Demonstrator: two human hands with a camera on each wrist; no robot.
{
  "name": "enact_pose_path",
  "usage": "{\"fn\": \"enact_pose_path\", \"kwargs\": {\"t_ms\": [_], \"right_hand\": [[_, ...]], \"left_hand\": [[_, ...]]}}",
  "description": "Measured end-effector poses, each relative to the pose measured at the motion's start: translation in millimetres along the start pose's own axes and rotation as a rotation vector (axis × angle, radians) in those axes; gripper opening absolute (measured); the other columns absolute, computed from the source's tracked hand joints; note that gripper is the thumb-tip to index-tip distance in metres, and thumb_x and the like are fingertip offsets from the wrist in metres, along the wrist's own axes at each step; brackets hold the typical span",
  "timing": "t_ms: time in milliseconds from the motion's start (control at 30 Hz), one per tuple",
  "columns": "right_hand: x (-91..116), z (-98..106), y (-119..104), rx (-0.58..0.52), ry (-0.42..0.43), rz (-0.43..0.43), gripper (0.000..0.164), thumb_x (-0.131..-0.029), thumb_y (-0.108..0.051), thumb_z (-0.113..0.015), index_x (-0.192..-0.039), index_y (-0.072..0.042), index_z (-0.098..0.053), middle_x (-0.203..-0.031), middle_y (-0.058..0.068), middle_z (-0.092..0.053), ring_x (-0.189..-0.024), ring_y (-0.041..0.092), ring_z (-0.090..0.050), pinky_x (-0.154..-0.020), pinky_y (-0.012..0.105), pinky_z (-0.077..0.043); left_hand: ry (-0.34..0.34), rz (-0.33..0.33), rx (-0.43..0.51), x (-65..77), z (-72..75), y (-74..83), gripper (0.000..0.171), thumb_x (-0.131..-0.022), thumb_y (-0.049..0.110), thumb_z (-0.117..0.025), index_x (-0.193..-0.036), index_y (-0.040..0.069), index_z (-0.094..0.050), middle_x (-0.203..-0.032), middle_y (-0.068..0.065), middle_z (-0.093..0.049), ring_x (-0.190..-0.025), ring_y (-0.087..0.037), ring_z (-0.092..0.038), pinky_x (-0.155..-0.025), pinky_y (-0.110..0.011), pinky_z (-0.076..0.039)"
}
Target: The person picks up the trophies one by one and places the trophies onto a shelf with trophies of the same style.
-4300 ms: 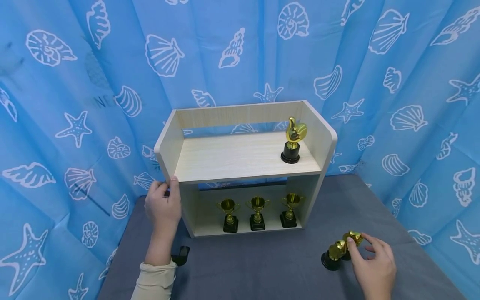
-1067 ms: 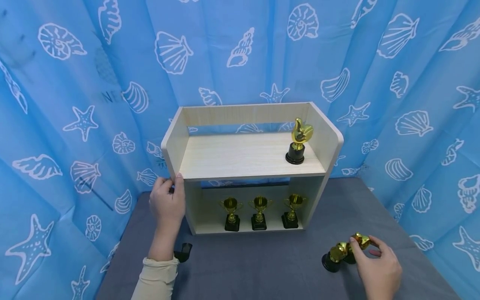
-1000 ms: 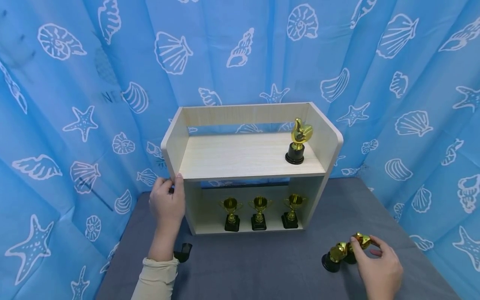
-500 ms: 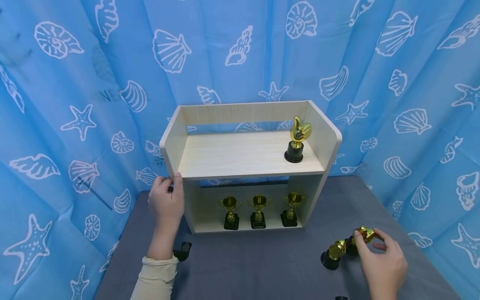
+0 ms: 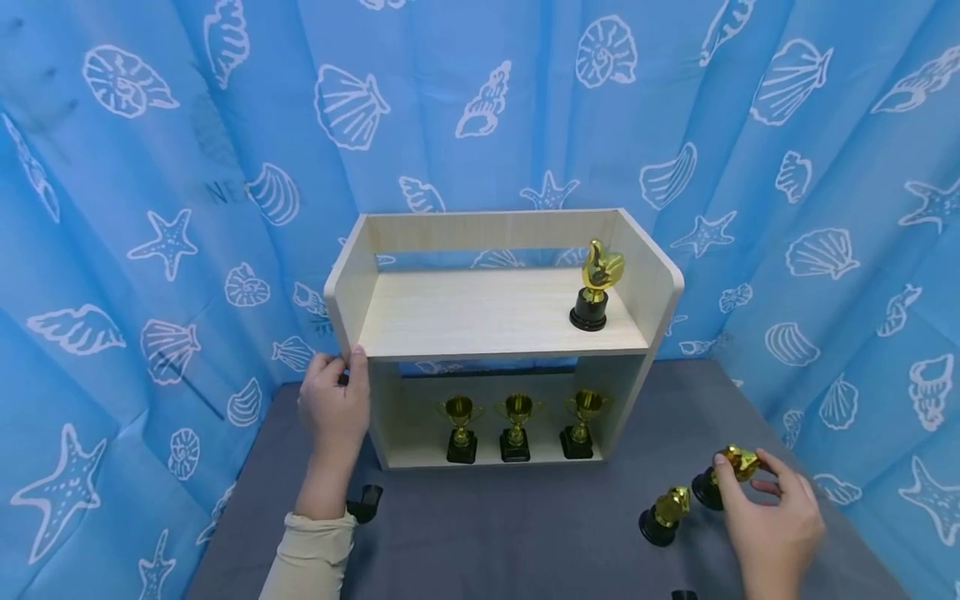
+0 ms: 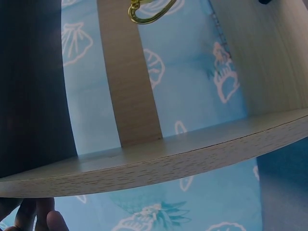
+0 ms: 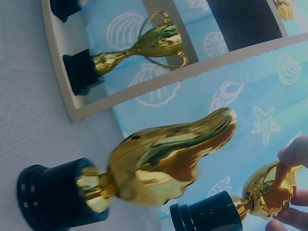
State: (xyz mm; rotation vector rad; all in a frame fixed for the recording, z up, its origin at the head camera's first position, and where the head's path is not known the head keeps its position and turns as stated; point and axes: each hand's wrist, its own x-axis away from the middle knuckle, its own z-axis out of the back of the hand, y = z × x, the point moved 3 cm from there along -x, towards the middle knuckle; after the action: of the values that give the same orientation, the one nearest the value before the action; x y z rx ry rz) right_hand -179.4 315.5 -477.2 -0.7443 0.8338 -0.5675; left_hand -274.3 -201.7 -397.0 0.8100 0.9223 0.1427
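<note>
My left hand [image 5: 335, 404] holds the left side panel of a pale wooden two-tier shelf [image 5: 480, 312]; its fingertips [image 6: 57, 222] show beyond the panel's edge in the left wrist view. At the right, my right hand [image 5: 776, 517] pinches the gold top of a thumbs-up trophy [image 5: 738, 462] between thumb and fingers. That trophy has a round black base and stands at the table's right side. Left of it and nearer stands a second thumbs-up trophy [image 5: 664, 515], large in the right wrist view, with a gap between the two. A third thumbs-up trophy [image 5: 592, 287] stands on the upper tier's right end.
Three gold cup trophies, the left one [image 5: 461, 429], the middle one [image 5: 516, 427] and the right one [image 5: 580, 424], stand in a row on the lower tier. Grey cloth [image 5: 510, 533] covers the table. A blue shell-print curtain [image 5: 480, 100] hangs behind and at both sides.
My right hand has shifted right and slightly away with the pinched trophy, parting it from the neighbouring thumbs-up trophy. My left hand stays on the shelf. The head view has tilted slightly.
</note>
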Motion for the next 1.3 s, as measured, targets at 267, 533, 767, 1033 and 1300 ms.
{"fn": "enact_pose_path", "kwargs": {"t_ms": [267,533,767,1033,1300], "right_hand": [[-3,4,-17,-0.035,0.048,0.049,0.055,-0.086,-0.034,-0.088,-0.128,-0.002,-0.075,-0.123,0.026,-0.073,-0.073,-0.028,-0.035,-0.066,-0.001,-0.029],[-2,4,-35,-0.020,0.056,0.102,0.054,-0.086,-0.035,-0.088,-0.127,-0.002,-0.076,-0.120,0.024,-0.075,-0.074,-0.030,-0.034,-0.068,0.000,-0.029],[-2,3,-44,-0.015,0.048,0.144,0.053,-0.084,-0.033,-0.089,-0.125,-0.002,-0.076,-0.115,0.024,-0.076,-0.075,-0.029,-0.034,-0.068,0.002,-0.030],[3,3,-56,-0.040,0.033,0.141,0.052,-0.085,-0.033,-0.089,-0.126,-0.002,-0.076,-0.116,0.021,-0.076,-0.076,-0.028,-0.037,-0.070,0.006,-0.034],[3,0,-69,-0.069,0.013,0.182,0.050,-0.086,-0.031,-0.088,-0.125,-0.002,-0.076,-0.116,0.021,-0.076,-0.077,-0.026,-0.038,-0.071,0.005,-0.034]], "left_hand": [[0.005,-0.010,0.000,-0.3,-0.2,-0.8,0.054,-0.107,0.042,-0.060,-0.078,-0.001,-0.075,-0.089,-0.018,-0.064,-0.074,-0.032,-0.062,-0.064,-0.047,-0.047],[0.032,-0.034,-0.002,-1.3,-1.2,-0.2,0.054,-0.106,0.041,-0.060,-0.076,-0.001,-0.075,-0.085,-0.016,-0.062,-0.072,-0.032,-0.062,-0.062,-0.046,-0.046],[0.024,-0.027,0.001,-1.1,0.2,0.2,0.053,-0.106,0.041,-0.060,-0.078,-0.001,-0.076,-0.086,-0.016,-0.062,-0.071,-0.032,-0.062,-0.062,-0.044,-0.045],[0.022,-0.033,-0.012,-0.5,-1.3,-0.8,0.053,-0.106,0.041,-0.060,-0.081,-0.002,-0.077,-0.087,-0.016,-0.062,-0.072,-0.032,-0.063,-0.062,-0.048,-0.048],[0.007,-0.008,-0.007,0.1,0.1,0.5,0.054,-0.107,0.042,-0.059,-0.080,-0.002,-0.076,-0.088,-0.016,-0.063,-0.073,-0.033,-0.063,-0.063,-0.047,-0.048]]}}
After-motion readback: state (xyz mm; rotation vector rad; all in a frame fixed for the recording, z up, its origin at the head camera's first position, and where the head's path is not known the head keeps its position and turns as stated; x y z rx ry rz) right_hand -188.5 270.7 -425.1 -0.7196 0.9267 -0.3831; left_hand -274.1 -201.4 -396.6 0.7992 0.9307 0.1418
